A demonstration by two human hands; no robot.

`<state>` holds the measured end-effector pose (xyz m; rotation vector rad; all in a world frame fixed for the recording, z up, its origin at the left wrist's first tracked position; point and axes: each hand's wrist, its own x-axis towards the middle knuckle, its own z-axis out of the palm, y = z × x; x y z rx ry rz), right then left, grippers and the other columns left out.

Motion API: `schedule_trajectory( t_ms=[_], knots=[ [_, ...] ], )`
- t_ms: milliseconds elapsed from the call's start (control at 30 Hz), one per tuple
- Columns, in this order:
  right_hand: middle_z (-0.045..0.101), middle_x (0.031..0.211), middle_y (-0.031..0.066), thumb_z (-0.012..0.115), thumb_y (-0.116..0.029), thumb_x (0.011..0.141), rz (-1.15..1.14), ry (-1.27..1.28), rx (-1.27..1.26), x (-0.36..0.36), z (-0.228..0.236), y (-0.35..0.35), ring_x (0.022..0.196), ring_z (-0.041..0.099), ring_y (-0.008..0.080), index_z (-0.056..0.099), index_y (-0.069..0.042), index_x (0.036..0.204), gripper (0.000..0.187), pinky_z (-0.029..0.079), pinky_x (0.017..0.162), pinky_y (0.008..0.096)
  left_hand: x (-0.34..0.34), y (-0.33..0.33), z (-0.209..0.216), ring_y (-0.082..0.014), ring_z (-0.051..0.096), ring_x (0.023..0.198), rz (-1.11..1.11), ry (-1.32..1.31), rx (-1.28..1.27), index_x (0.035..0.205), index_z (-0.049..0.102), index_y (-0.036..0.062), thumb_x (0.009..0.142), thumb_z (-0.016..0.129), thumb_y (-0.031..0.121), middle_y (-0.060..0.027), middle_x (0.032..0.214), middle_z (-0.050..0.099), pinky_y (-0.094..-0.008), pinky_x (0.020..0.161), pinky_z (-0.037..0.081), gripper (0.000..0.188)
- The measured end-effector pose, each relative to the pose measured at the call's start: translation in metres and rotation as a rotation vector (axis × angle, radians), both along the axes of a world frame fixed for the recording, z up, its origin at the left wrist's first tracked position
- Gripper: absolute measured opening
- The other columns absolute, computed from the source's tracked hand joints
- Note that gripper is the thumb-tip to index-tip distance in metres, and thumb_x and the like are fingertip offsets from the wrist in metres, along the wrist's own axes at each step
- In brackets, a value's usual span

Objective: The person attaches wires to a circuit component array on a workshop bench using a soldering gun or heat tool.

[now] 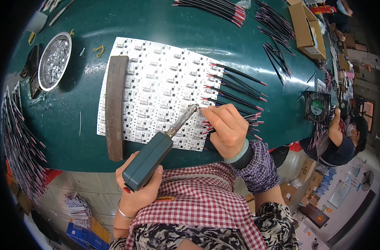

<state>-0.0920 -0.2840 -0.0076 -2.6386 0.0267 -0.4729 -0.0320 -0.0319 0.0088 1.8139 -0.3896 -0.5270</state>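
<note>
My left hand (129,196) is wrapped round the dark green body of a soldering gun (149,160). Its metal tip reaches up and right to the right side of a white sheet of circuit boards (150,89), close to my right fingertips. My right hand (229,129) is pinched at that spot, seemingly on a thin wire that is mostly hidden by the fingers. Above it, several black and red wires (240,81) stick out from the sheet's right edge. Across the left part of the sheet lies a long brown bar (116,108).
A metal bowl (48,88) of silvery scraps stands at the left. Wire bundles lie at the far left (21,146) and the back (217,10). Back right is a cardboard box (305,29). A small black fan (317,107) stands at the right edge, near a seated person (344,141).
</note>
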Motion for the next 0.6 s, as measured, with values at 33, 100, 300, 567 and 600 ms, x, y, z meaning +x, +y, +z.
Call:
schedule_trajectory(
  t_ms=[33,100,300,567,600],
  knots=[
    [0.068,0.094,0.0157,0.059,0.011,0.051,-0.002,-0.003,-0.004,0.000,0.000,0.000,0.082,0.064,0.0319,0.071,0.003,0.108,0.059,0.055,0.069,0.0382,0.000,0.000,-0.001,-0.0191,0.062,0.063,-0.001,0.004,-0.013,0.093,0.070,-0.0048,0.076,0.072,-0.002,-0.0125,0.083,0.066,-0.0295,0.056,0.048,0.018],
    [0.068,0.094,0.0155,0.059,0.011,0.051,-0.003,-0.009,-0.005,0.000,-0.001,0.000,0.082,0.064,0.0317,0.071,0.003,0.107,0.058,0.055,0.069,0.0380,0.001,0.000,0.003,-0.0192,0.062,0.062,-0.025,-0.007,0.014,0.092,0.070,-0.0045,0.075,0.072,-0.002,-0.0126,0.082,0.065,-0.0297,0.055,0.048,0.017],
    [0.068,0.093,0.0151,0.058,0.011,0.051,-0.009,-0.019,-0.014,0.000,-0.003,0.000,0.081,0.064,0.0314,0.071,0.003,0.105,0.056,0.055,0.068,0.0376,-0.001,0.001,0.003,-0.0200,0.062,0.061,-0.032,-0.024,0.057,0.092,0.070,-0.0052,0.075,0.072,-0.002,-0.0134,0.082,0.066,-0.0295,0.055,0.048,0.017],
    [0.066,0.090,0.0096,0.063,0.009,0.056,-0.005,-0.051,-0.045,0.003,-0.003,-0.001,0.077,0.063,0.0253,0.070,0.002,0.101,0.046,0.053,0.062,0.0340,-0.008,0.007,-0.005,-0.0204,0.064,0.062,0.015,-0.042,-0.007,0.096,0.071,-0.0066,0.075,0.073,-0.002,-0.0145,0.083,0.067,-0.0292,0.056,0.049,0.021],
    [0.066,0.090,0.0094,0.063,0.009,0.057,-0.005,-0.052,-0.036,0.003,-0.004,-0.001,0.077,0.063,0.0253,0.070,0.002,0.101,0.045,0.053,0.062,0.0340,-0.008,0.007,-0.006,-0.0207,0.064,0.062,0.015,-0.040,-0.002,0.095,0.071,-0.0066,0.075,0.072,-0.002,-0.0147,0.083,0.067,-0.0292,0.056,0.049,0.021]
  ],
)
